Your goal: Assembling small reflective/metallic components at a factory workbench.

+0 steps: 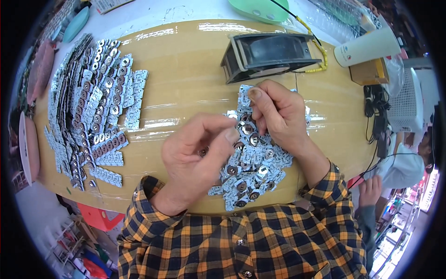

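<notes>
Both my hands are over a heap of small light-blue circuit boards (253, 160), many carrying round, silvery, coin-shaped parts. My right hand (283, 114) is closed at the heap's far side, thumb pressed to the curled fingers. A light-blue circuit board (244, 98) juts out beside that thumb, seemingly held there. Nearer and to the left, my left hand (197, 156) has thumb and forefinger bent together; anything between them is too small to tell. Farther left lies a large spread of stacked circuit board strips (95, 107), many with round metal parts.
A black box fan (269, 52) stands beyond my hands, with a yellow-wrapped cable at its right. A white cup (367, 46) lies tilted by a small cardboard box (369, 71). Black cables (376, 109) and a white basket (405, 100) are at right. Another person's hand (370, 189) shows there.
</notes>
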A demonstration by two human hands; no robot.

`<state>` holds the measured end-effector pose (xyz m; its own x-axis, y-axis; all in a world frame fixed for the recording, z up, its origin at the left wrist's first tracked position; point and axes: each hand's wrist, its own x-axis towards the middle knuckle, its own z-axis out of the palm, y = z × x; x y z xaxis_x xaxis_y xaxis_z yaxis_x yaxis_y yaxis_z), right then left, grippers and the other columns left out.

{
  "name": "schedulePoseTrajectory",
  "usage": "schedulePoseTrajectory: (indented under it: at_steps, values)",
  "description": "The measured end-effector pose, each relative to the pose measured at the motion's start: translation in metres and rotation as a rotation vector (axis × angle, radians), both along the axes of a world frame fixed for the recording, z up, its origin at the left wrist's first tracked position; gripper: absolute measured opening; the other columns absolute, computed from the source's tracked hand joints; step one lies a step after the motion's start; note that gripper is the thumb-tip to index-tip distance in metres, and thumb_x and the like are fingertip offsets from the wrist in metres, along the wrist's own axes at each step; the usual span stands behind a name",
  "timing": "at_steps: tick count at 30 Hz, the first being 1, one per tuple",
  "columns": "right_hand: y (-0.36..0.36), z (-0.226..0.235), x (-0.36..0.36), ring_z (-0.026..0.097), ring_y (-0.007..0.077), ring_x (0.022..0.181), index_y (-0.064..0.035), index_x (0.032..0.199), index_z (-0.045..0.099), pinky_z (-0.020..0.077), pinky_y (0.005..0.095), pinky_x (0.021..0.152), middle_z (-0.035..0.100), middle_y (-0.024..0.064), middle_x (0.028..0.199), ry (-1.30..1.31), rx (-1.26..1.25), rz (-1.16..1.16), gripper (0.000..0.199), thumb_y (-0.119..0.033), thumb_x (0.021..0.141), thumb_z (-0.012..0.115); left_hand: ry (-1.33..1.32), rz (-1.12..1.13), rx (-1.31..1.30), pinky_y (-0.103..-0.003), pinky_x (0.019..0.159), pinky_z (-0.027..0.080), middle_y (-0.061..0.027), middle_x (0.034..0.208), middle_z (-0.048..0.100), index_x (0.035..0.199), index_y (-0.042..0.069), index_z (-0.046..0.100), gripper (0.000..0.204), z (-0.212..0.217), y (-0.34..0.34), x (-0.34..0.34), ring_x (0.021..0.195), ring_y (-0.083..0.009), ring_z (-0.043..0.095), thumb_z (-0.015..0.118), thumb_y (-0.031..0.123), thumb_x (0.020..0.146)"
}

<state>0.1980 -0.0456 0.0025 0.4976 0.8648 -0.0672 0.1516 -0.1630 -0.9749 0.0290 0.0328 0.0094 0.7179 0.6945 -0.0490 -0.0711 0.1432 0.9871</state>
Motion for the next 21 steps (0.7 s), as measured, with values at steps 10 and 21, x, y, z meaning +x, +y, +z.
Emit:
schedulePoseTrajectory:
  at_steps: [10, 21]
  values:
    - [-0.003, 0.003, 0.001, 0.047, 0.0041, 0.042, -0.0014, 0.081, 0.059, 0.0368, 0.0187, 0.038, 0.053, -0.0002, 0.06, 0.108, 0.037, -0.016, 0.026, -0.02, 0.099, 0.054, -0.028, 0.083, 0.573, -0.021, 0.053, 0.045, -0.005, 0.078, 0.061, 0.091, -0.001, 0.066, 0.015, -0.019, 0.025, 0.02, 0.062, -0.008, 0.058, 0.071, -0.003, 0.077]
    - [-0.001, -0.003, 0.008, 0.047, 0.0051, 0.04, -0.0022, 0.077, 0.057, 0.0361, 0.0187, 0.037, 0.052, -0.0005, 0.057, 0.143, 0.036, 0.062, 0.029, -0.022, 0.099, 0.054, -0.063, 0.047, 0.604, -0.021, 0.051, 0.045, -0.0035, 0.075, 0.06, 0.088, 0.001, 0.065, 0.014, -0.026, 0.029, 0.034, 0.059, -0.0068, 0.057, 0.071, -0.003, 0.075]
